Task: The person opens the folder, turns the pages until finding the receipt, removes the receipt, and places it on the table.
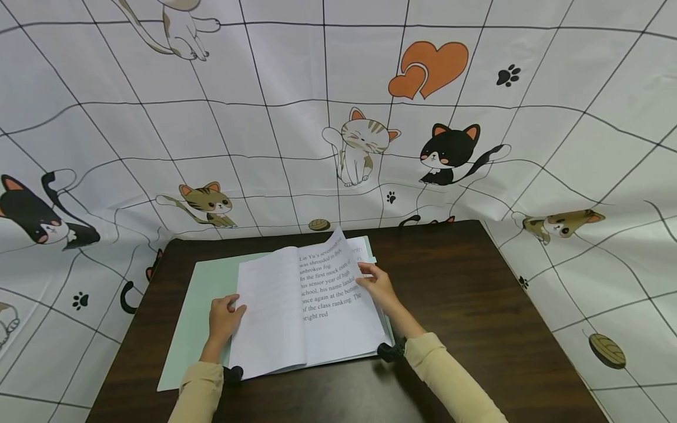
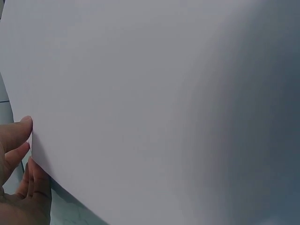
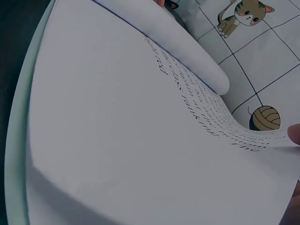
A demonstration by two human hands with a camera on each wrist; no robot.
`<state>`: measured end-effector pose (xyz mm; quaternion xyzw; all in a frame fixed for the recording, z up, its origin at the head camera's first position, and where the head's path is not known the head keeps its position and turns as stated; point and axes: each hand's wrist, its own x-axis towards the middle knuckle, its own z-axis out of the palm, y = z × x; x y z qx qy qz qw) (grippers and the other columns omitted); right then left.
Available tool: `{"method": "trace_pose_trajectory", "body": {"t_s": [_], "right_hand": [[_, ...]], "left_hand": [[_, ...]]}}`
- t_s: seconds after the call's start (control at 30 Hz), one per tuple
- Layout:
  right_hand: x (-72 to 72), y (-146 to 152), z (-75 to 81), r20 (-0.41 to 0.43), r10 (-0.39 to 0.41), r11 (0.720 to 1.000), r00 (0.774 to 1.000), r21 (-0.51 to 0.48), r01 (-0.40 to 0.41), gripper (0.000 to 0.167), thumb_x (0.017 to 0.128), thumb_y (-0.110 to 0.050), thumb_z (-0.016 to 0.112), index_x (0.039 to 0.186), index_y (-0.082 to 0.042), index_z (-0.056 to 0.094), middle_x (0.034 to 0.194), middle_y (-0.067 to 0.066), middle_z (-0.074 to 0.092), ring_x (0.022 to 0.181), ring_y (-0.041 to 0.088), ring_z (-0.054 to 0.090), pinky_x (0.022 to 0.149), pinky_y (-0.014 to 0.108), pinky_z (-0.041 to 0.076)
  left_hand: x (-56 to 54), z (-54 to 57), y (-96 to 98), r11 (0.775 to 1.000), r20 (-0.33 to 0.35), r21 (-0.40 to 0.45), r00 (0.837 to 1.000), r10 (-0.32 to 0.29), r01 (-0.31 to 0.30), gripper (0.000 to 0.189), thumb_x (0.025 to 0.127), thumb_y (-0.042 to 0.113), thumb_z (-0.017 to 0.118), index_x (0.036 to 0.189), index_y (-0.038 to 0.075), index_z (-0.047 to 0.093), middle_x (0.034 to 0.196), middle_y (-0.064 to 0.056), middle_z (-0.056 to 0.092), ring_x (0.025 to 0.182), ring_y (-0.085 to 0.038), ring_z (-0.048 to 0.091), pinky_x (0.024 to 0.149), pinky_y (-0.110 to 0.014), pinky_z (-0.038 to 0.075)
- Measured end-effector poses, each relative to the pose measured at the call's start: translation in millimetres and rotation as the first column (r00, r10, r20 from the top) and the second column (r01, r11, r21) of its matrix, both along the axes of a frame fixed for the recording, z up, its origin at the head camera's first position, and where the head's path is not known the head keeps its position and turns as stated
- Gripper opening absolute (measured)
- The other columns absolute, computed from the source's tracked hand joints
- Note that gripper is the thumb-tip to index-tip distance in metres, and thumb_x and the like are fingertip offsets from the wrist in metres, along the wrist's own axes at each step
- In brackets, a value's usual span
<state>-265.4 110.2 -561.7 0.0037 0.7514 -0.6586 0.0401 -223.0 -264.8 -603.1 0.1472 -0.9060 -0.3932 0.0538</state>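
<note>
An open booklet with a pale green cover [image 1: 203, 299] lies on the table. Its left page [image 1: 270, 311] looks blank, while large black text fills the upper part of the right page [image 1: 338, 335]. With thumb and fingers, my left hand [image 1: 223, 322] holds the outer edge of the left page; the left wrist view shows the thumb on one side of the sheet and the fingers on the other. My right hand [image 1: 382, 289] pinches the right page's outer edge, and that page's upper corner curls up. Part of another printed sheet shows beneath it.
The dark brown wooden table [image 1: 455, 305] extends to the right of the booklet. Behind and beside it hangs a white grid-patterned sheet [image 1: 296, 135] printed with cartoon cats. A black band [image 1: 390, 352] sits by the right wrist.
</note>
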Motion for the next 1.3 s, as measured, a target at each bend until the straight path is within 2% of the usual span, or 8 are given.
{"method": "trace_pose_trajectory", "body": {"t_s": [0.33, 0.57, 0.83, 1.13, 1.3], "right_hand": [[10.9, -1.4, 1.1, -0.053, 0.065, 0.998, 0.996, 0.023, -0.064, 0.045, 0.086, 0.002, 0.062, 0.131, 0.000, 0.057, 0.118, 0.024, 0.059, 0.086, 0.016, 0.064, 0.070, 0.023, 0.051], [21.4, -4.4, 4.4, -0.042, 0.074, 0.997, 0.996, 0.011, -0.074, 0.048, 0.086, 0.003, 0.062, 0.134, -0.002, 0.056, 0.120, 0.022, 0.059, 0.087, 0.017, 0.061, 0.071, 0.024, 0.050], [46.1, -8.3, 33.8, -0.074, 0.094, 0.996, 0.993, 0.001, -0.094, 0.048, 0.085, 0.007, 0.061, 0.132, 0.010, 0.051, 0.118, 0.029, 0.056, 0.083, 0.012, 0.057, 0.069, 0.019, 0.048], [58.2, -10.4, 40.3, -0.089, 0.079, 0.994, 0.993, -0.068, -0.085, 0.047, 0.083, 0.011, 0.059, 0.130, 0.012, 0.051, 0.119, 0.032, 0.056, 0.081, 0.005, 0.059, 0.070, 0.017, 0.049], [61.7, -11.9, 40.8, -0.097, 0.077, 0.993, 0.992, -0.078, -0.084, 0.047, 0.082, 0.013, 0.058, 0.128, 0.012, 0.052, 0.117, 0.032, 0.056, 0.083, 0.007, 0.059, 0.070, 0.017, 0.049]], "left_hand": [[2.1, 5.5, 1.3, 1.000, 0.023, -0.014, 1.000, -0.011, 0.011, 0.041, 0.090, 0.009, 0.062, 0.125, -0.012, 0.057, 0.106, -0.024, 0.045, 0.091, -0.032, 0.047, 0.076, -0.037, 0.037], [3.4, 7.9, 1.1, 0.999, 0.019, -0.005, 0.999, -0.032, 0.032, 0.040, 0.090, 0.007, 0.060, 0.125, -0.013, 0.056, 0.106, -0.025, 0.044, 0.091, -0.032, 0.047, 0.076, -0.037, 0.036], [2.1, 7.9, 0.1, 0.999, 0.008, -0.018, 0.999, -0.046, 0.046, 0.039, 0.090, 0.007, 0.061, 0.124, -0.013, 0.057, 0.105, -0.024, 0.044, 0.088, -0.030, 0.046, 0.073, -0.036, 0.036], [3.8, 12.9, 2.8, 0.995, 0.034, -0.028, 0.995, -0.090, 0.091, 0.040, 0.091, 0.006, 0.059, 0.126, -0.013, 0.055, 0.109, -0.024, 0.042, 0.088, -0.030, 0.045, 0.074, -0.035, 0.035], [4.6, 15.0, 6.1, 0.993, 0.025, -0.037, 0.994, -0.108, 0.109, 0.040, 0.091, 0.005, 0.059, 0.127, -0.012, 0.055, 0.112, -0.026, 0.043, 0.087, -0.029, 0.047, 0.071, -0.033, 0.036]]}}
